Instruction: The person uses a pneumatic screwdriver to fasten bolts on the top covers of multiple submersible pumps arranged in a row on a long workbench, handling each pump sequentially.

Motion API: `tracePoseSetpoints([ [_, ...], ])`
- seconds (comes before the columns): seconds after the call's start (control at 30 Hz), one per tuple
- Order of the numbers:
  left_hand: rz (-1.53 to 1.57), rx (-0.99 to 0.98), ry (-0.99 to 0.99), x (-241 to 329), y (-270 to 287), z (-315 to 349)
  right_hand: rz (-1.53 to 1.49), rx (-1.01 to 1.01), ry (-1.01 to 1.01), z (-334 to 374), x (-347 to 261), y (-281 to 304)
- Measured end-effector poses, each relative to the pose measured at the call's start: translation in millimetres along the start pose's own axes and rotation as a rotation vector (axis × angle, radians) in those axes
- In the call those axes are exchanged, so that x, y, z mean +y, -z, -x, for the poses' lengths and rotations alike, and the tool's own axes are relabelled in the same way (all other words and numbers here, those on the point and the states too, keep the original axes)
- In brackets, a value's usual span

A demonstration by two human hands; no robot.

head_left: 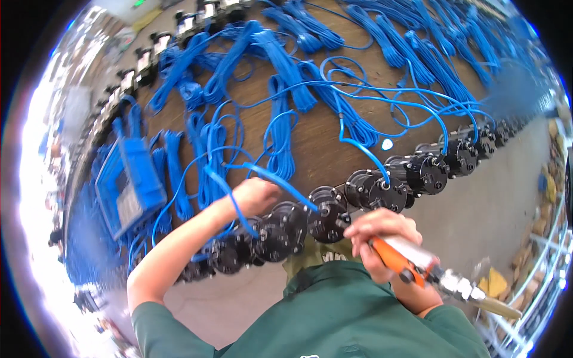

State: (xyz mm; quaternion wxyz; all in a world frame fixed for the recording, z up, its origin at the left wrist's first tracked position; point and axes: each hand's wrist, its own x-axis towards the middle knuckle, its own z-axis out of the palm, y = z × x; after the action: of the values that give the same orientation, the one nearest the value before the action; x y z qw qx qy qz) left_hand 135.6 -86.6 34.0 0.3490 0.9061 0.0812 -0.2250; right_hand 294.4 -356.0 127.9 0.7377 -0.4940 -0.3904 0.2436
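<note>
My right hand [382,235] is wrapped around an orange and silver air tool [401,258] with a metal hose coupling at its rear. The fingers are beside a round black motor-like housing [328,222], which has a blue cable [286,186] running into its top. Whether the tool's front end touches the housing is hard to make out. My left hand [256,196] is curled at the table edge, behind the row and close to that cable. Its fingertips are hidden. Another blue cable [230,194] passes over my left wrist to a neighbouring black housing [276,238].
Black housings [427,173] line the near table edge on both sides. Coiled blue cable bundles [280,137] cover much of the brown table [394,122]. A blue plastic bin [143,179] stands at left. More black units [161,45] line the far edge. Rails and boxes are at right.
</note>
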Motion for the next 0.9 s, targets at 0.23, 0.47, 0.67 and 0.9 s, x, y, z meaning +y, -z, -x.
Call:
tracePoseSetpoints([
  [0.23,0.134,-0.193,-0.609,-3.1,-51.8,-168.5,0.102,0.136,-0.030,-5.7,-5.3,-2.2],
  [0.47,0.021,-0.333,-0.827,0.3,-50.8,-191.1,0.174,0.324,-0.037,-30.4,-17.0,-19.9],
  [0.67,-0.090,-0.296,-0.892,0.9,-53.4,-185.3,0.268,0.370,-0.149,-39.1,11.4,-29.2],
  [0.9,-0.191,-0.231,-0.899,0.8,-60.5,-182.1,0.458,0.160,-0.074,-34.2,48.2,-20.9],
])
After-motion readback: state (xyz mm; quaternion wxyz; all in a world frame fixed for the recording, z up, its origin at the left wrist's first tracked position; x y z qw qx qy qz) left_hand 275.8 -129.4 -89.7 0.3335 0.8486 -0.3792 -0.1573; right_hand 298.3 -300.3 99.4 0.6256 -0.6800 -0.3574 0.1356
